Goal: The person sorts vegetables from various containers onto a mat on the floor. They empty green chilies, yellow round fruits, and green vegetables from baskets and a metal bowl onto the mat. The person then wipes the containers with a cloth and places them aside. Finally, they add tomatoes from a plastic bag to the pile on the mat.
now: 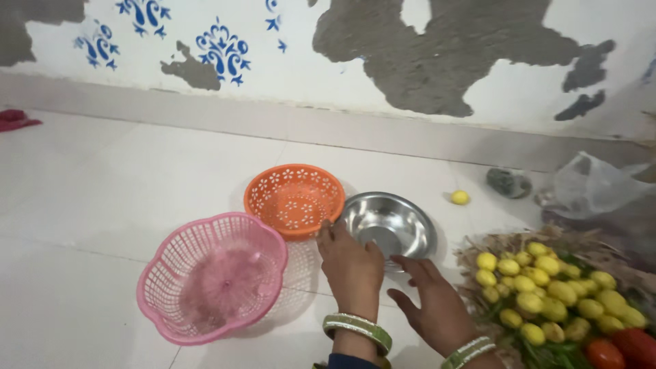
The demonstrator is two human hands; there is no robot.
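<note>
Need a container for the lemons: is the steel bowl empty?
Empty: the steel bowl shows only bare shiny metal inside; the left hand touches its rim.

Pink basket point(212, 277), orange flower-patterned basket point(294, 198), silver steel bowl point(389, 224), yellow lemons point(547, 287).

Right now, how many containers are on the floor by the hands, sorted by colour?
Pink basket: 1
Orange basket: 1
Steel bowl: 1
Total: 3
The left hand touches the bowl's rim; the right hand hovers beside it.
</note>
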